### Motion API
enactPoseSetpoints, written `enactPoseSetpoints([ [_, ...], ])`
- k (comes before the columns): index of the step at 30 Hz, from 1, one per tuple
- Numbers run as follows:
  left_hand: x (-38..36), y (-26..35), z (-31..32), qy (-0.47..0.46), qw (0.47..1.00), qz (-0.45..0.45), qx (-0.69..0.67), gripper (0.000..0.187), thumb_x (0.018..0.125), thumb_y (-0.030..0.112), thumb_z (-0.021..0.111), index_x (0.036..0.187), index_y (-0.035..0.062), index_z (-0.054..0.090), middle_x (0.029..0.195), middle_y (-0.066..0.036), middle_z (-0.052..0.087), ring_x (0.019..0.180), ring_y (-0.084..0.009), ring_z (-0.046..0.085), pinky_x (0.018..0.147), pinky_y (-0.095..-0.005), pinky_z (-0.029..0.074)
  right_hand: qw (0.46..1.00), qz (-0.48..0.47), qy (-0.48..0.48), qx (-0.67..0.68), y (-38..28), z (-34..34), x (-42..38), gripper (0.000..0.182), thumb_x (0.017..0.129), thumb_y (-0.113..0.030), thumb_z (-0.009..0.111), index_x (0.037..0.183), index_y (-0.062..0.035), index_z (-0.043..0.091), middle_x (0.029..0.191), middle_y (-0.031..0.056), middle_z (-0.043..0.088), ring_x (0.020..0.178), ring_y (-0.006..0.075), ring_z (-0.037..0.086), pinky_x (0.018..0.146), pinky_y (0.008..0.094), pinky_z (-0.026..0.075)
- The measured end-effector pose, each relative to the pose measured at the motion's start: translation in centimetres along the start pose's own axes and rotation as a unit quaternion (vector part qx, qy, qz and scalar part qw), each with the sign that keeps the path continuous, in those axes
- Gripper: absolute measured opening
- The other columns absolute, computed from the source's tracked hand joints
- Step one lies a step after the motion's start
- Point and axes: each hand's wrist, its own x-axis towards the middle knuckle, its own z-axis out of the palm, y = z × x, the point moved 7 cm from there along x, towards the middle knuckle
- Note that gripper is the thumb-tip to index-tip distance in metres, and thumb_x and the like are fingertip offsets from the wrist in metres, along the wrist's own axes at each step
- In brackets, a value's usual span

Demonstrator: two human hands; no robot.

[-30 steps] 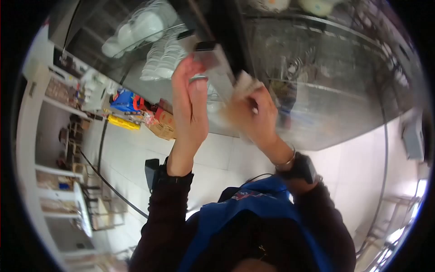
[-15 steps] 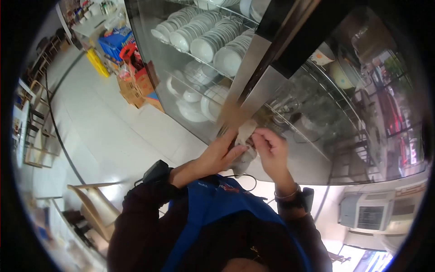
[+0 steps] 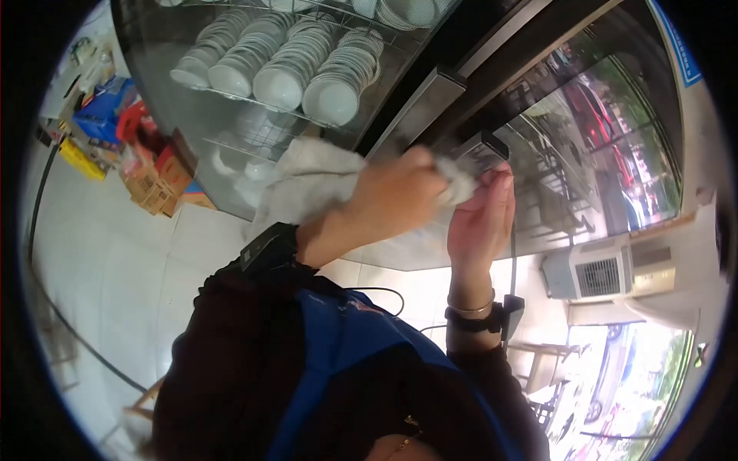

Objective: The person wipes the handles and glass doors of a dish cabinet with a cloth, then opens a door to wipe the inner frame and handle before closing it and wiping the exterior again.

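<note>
A pale grey cloth [image 3: 307,180] is bunched in my left hand [image 3: 396,196], which is closed round it and blurred by motion. One end of the cloth spreads out to the left over the glass, and another part sticks out between my two hands. My right hand [image 3: 482,219] is raised beside the lower end of a metal door handle [image 3: 486,147], its fingertips at the handle's edge. Its fingers are stretched upward and seem to hold nothing. A second metal handle [image 3: 423,107] runs along the other door, just above my left hand.
Behind the glass, stacked white bowls [image 3: 278,86] stand on wire racks. Cardboard boxes [image 3: 157,184], a blue crate [image 3: 104,111] and a yellow object [image 3: 82,159] are on the floor at left. An air cooler [image 3: 596,270] stands at right. A black cable [image 3: 84,342] crosses the floor.
The view has shifted toward the right. My left hand has the cloth bunched in it, and the cloth is spread wider. My right hand has let go of the cloth and opened near the handle.
</note>
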Motion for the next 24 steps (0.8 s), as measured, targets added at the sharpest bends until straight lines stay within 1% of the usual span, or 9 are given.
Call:
enactPoseSetpoints([
  [5, -10.0, -5.4, 1.0, -0.164, 0.973, -0.107, -0.124, 0.026, 0.074, 0.010, 0.066, 0.094, 0.0061, 0.050, 0.087, -0.013, 0.055, 0.070, -0.0322, 0.057, 0.056, -0.0358, 0.046, 0.993, 0.008, 0.067, -0.097, -0.2, 3.0, 0.3, 0.033, 0.097, -0.029, 0.034, 0.113, -0.0025, 0.045, 0.113, 0.0071, 0.050, 0.105, 0.0162, 0.046, 0.094, 0.0319, 0.033],
  [9, -11.2, -6.5, -1.1, -0.186, 0.925, -0.251, -0.217, 0.018, 0.080, 0.013, 0.059, 0.093, 0.0030, 0.051, 0.085, -0.012, 0.055, 0.069, -0.0289, 0.057, 0.059, -0.0338, 0.046, 0.977, 0.000, 0.141, -0.162, -0.5, 3.3, -0.6, 0.040, 0.096, -0.037, 0.032, 0.112, -0.0034, 0.046, 0.110, 0.0071, 0.051, 0.100, 0.0158, 0.046, 0.090, 0.0302, 0.034],
  [11, -10.7, -7.7, -1.7, -0.103, 0.903, -0.307, -0.283, 0.020, 0.081, 0.018, 0.058, 0.092, 0.0020, 0.054, 0.084, -0.017, 0.055, 0.070, -0.0304, 0.056, 0.060, -0.0353, 0.045, 0.962, 0.008, 0.155, -0.225, -0.8, 3.0, -0.5, 0.050, 0.095, -0.047, 0.026, 0.109, -0.0050, 0.049, 0.103, 0.0074, 0.052, 0.092, 0.0153, 0.048, 0.082, 0.0286, 0.038],
  [12, -9.9, -7.3, -2.2, -0.085, 0.922, -0.260, -0.274, 0.018, 0.084, 0.014, 0.056, 0.094, -0.0013, 0.052, 0.080, -0.010, 0.053, 0.067, -0.0180, 0.053, 0.060, -0.0283, 0.043, 0.944, -0.028, 0.243, -0.223, -0.7, 2.9, -0.7, 0.058, 0.092, -0.056, 0.019, 0.097, -0.0071, 0.049, 0.085, 0.0054, 0.051, 0.078, 0.0176, 0.047, 0.075, 0.0323, 0.040],
  [16, -6.6, -3.8, -2.6, -0.063, 0.893, -0.226, -0.385, 0.022, 0.083, 0.013, 0.058, 0.101, -0.0003, 0.053, 0.085, -0.012, 0.056, 0.074, -0.0150, 0.057, 0.064, -0.0264, 0.045, 0.950, -0.019, 0.169, -0.262, -1.4, 3.9, -1.6, 0.063, 0.088, -0.062, 0.017, 0.091, -0.0061, 0.045, 0.075, 0.0042, 0.045, 0.064, 0.0130, 0.043, 0.058, 0.0244, 0.037],
  [19, -2.9, -0.6, -2.9, 0.014, 0.901, -0.127, -0.414, 0.027, 0.079, 0.009, 0.061, 0.103, 0.0010, 0.052, 0.091, -0.012, 0.056, 0.079, -0.0189, 0.058, 0.067, -0.0284, 0.045, 0.961, -0.024, 0.174, -0.212, -2.1, 3.5, -3.0, 0.062, 0.089, -0.061, 0.016, 0.091, -0.0061, 0.043, 0.077, 0.0043, 0.044, 0.066, 0.0132, 0.043, 0.061, 0.0243, 0.037],
  [21, 0.3, 1.1, -2.7, -0.008, 0.889, -0.110, -0.445, 0.024, 0.078, 0.007, 0.061, 0.100, 0.0014, 0.052, 0.088, -0.012, 0.054, 0.077, -0.0213, 0.057, 0.065, -0.0292, 0.044, 0.931, -0.016, 0.287, -0.225, -2.5, 2.8, -4.5, 0.059, 0.093, -0.055, 0.016, 0.101, -0.0039, 0.044, 0.092, 0.0068, 0.048, 0.082, 0.0140, 0.048, 0.075, 0.0263, 0.040],
  [23, 3.7, 2.9, -2.4, -0.006, 0.892, -0.086, -0.444, 0.022, 0.078, 0.007, 0.060, 0.098, 0.0014, 0.051, 0.086, -0.011, 0.053, 0.076, -0.0216, 0.056, 0.065, -0.0294, 0.043, 0.745, -0.086, 0.304, -0.587, -4.6, 1.9, -7.5, 0.059, 0.093, -0.053, 0.014, 0.107, -0.0030, 0.043, 0.097, 0.0075, 0.049, 0.087, 0.0147, 0.049, 0.080, 0.0268, 0.040],
  [24, 4.5, 3.7, -2.4, -0.002, 0.898, -0.059, -0.437, 0.020, 0.079, 0.006, 0.059, 0.096, 0.0013, 0.050, 0.083, -0.011, 0.051, 0.074, -0.0219, 0.055, 0.064, -0.0295, 0.042, 0.743, -0.086, 0.309, -0.588, -4.8, 2.0, -7.6, 0.059, 0.093, -0.053, 0.014, 0.107, -0.0030, 0.043, 0.097, 0.0075, 0.049, 0.087, 0.0147, 0.049, 0.080, 0.0268, 0.040],
])
